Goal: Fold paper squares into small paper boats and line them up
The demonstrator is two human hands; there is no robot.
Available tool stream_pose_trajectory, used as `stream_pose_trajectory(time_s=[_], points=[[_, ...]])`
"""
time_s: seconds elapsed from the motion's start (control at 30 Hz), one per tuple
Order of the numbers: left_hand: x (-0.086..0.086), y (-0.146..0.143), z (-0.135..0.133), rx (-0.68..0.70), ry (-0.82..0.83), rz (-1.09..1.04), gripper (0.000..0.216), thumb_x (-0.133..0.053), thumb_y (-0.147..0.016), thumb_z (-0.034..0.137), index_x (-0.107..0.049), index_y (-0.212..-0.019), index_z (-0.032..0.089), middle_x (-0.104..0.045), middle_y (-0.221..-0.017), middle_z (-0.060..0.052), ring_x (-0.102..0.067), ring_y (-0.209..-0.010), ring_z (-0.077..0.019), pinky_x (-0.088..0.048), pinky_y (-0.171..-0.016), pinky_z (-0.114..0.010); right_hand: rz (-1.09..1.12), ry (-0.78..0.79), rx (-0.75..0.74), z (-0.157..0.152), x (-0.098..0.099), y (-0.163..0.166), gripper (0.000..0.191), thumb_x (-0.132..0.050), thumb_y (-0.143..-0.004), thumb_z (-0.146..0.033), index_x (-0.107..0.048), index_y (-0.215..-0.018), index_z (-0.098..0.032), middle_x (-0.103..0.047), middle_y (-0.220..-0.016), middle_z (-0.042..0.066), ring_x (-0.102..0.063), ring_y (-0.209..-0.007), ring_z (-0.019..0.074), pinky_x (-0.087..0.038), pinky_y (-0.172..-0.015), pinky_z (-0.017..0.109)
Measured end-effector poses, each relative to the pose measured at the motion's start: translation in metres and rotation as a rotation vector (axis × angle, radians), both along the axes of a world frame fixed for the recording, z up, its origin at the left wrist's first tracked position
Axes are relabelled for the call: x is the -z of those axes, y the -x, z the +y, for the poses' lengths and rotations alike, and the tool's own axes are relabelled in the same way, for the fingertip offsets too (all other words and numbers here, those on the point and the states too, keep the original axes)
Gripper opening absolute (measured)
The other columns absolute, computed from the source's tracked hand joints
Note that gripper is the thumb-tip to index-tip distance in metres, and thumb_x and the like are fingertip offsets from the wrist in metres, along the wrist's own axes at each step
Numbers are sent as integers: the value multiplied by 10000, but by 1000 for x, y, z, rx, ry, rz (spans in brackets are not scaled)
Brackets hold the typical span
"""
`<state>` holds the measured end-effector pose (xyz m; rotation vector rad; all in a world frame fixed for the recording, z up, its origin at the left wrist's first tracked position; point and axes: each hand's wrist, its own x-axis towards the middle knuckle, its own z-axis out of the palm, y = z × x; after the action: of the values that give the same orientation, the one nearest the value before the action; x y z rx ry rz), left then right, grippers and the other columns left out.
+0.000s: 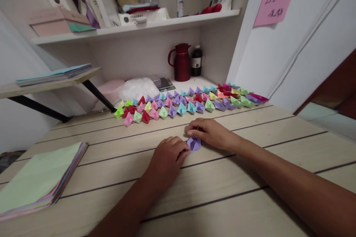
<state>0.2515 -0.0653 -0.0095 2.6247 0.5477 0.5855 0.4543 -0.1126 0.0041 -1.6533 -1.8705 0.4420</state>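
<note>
A small purple folded paper boat [194, 143] is between my two hands, low over the striped wooden table [236, 192]. My left hand [170, 155] pinches its left edge between thumb and fingers. On the far right corner of the same boat, my right hand [208, 132] has its thumb and curled fingers closed. Beyond my hands, rows of coloured paper boats [181, 109] stand in pink, red, green, blue and purple.
At the left lies a stack of coloured paper [36, 177]; another paper stack [55, 74] rests on a small raised shelf [83, 76]. A red jug [182, 63], a dark bottle [196, 61] and a clear plastic bag [139, 88] stand behind the boats.
</note>
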Motion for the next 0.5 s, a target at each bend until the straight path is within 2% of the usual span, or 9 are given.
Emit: stream_pose_trajectory(time_s=[0.1, 0.23, 0.5], points=[[0, 1, -1, -9, 4, -20, 119, -577, -852, 180, -658, -934, 212, -680, -944, -30, -581, -896, -180, -440, -821, -323, 271, -3, 42, 2, 4, -4, 300, -468, -900, -429, -648, -938, -192, -637, -791, 20, -573, -661, 148, -436, -627, 266], [-1, 3, -2, -38, 32, -23, 213, -605, -826, 170, -635, -1029, 227, -681, -948, -23, -591, -847, -173, -450, -799, -319, 554, 31, 108, 7, 10, -9, 350, -516, -855, -504, -618, -899, -172, -607, -777, 2, -515, -501, 92, -446, -527, 248], [-4, 8, 0, -77, 110, -24, 323, -633, -793, 168, -594, -1107, 230, -670, -953, -16, -599, -837, -163, -468, -808, -308, 670, 36, 90, 11, 14, -14, 382, -567, -821, -524, -626, -833, -147, -636, -753, 24, -512, -473, 71, -405, -455, 216]])
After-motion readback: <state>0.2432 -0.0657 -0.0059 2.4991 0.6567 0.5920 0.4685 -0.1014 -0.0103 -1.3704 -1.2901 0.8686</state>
